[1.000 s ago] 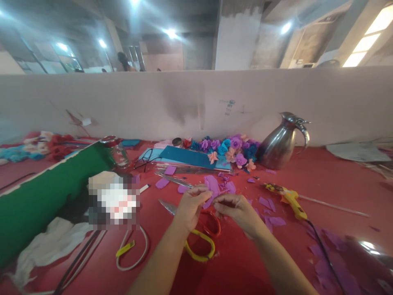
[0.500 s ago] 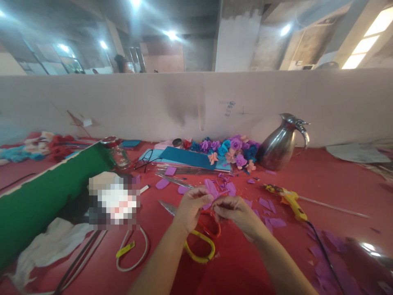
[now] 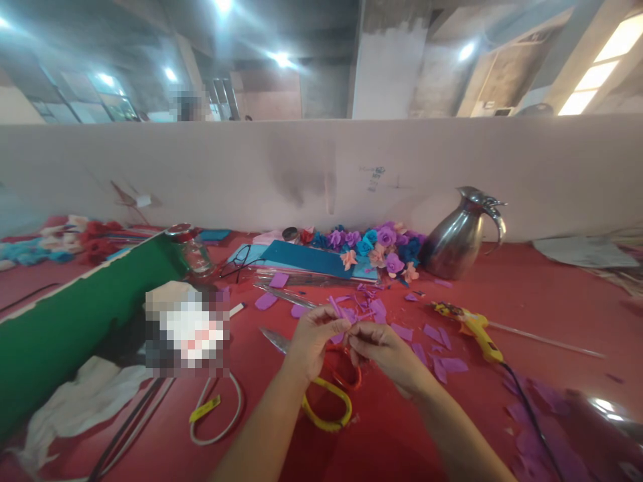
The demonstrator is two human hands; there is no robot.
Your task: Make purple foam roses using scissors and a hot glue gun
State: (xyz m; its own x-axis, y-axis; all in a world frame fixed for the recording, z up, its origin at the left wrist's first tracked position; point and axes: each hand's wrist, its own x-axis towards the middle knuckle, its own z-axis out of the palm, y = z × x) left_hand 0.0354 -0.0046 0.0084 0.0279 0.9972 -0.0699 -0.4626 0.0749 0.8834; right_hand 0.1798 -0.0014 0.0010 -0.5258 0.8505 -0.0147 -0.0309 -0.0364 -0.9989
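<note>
My left hand [image 3: 312, 340] is closed in a pinch on a purple paper petal [image 3: 335, 307], which pokes up narrow above the fingertips. Right beside it, my right hand [image 3: 384, 349] has its thumb and fingers pressed together, its tips meeting the left fingertips at the petal's lower end. Whether the right fingers grip the petal or something else is hidden. Beneath both hands lie scissors [image 3: 327, 423] with one yellow and one red handle loop, blades pointing to the upper left. Purple paper scraps [image 3: 449, 365] are scattered around on the red table [image 3: 412, 442].
A yellow glue gun [image 3: 475, 328] with a clear stick lies right, its cord running forward. Behind are paper flowers [image 3: 386, 235], a steel jug [image 3: 455, 234], blue sheets [image 3: 306, 258], glasses [image 3: 241, 261] and a glass jar [image 3: 195, 251]. A green board [image 3: 95, 314] stands left, near a white cable [image 3: 240, 402].
The purple petal has gone from broad to narrow in my left fingers, turned or folded. My right hand has shifted slightly left, against the left fingertips.
</note>
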